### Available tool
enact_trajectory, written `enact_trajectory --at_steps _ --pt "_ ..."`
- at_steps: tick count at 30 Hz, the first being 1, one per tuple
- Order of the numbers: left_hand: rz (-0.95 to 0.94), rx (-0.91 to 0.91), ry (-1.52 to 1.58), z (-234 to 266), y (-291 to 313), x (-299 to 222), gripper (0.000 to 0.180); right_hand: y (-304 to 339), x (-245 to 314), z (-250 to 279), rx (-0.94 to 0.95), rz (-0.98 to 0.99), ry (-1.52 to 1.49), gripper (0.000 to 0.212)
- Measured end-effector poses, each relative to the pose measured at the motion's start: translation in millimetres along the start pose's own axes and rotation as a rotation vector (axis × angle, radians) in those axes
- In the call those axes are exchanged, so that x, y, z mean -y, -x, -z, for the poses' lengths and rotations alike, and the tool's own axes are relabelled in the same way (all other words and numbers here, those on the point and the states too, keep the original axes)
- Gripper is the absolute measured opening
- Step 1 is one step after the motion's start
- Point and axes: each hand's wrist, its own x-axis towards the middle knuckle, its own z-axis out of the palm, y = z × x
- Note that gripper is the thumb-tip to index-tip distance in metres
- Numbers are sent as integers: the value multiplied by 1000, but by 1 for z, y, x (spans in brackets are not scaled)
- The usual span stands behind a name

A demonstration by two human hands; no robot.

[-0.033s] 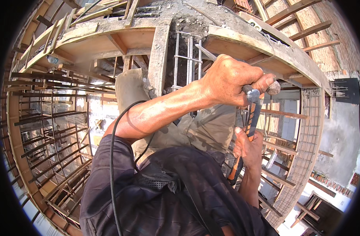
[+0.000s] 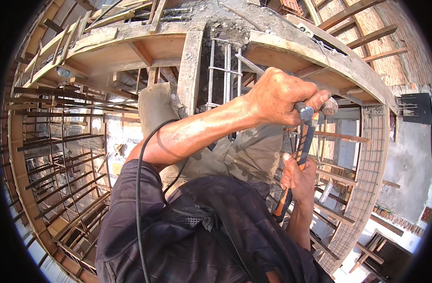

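My left arm reaches across to the right, and my left hand (image 2: 281,93) is closed around the head end of a hammer (image 2: 301,150). Past my thumb shows a round, worn metal face, with the dark neck just below. Lower down, my right hand (image 2: 299,180) wraps the orange and black handle, whose butt points down toward my body. The hammer stands tilted beside my right leg. A grey bar (image 2: 249,63) runs up to behind my left hand; whether I hold it is hidden. A dark cable (image 2: 141,188) loops over my left arm.
Between my legs and beyond, upright steel rebar (image 2: 227,70) stands in a gap between wooden formwork boards (image 2: 190,70). Rough concrete and rubble (image 2: 228,26) lie farther off. Timber props (image 2: 60,137) fill the drop at left; a wire-mesh strip (image 2: 367,155) runs along the right.
My left hand and the hammer's head have shifted slightly to the right. The cable on my left arm has moved a little too; my right hand looks the same.
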Motion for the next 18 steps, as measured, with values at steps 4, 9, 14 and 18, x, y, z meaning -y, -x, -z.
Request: enact_trajectory --at_steps 4,9,14,18 --pt "18 19 -117 -25 12 35 38 8 -8 14 -43 16 -31 30" --pt "80 31 -176 -26 16 50 40 14 -17 21 -83 66 -40 29" --pt "146 67 -171 -24 3 52 38 32 4 32 -204 427 -115 30" --pt "152 53 -143 -27 -1 51 39 38 37 14 -30 1031 -368 37"
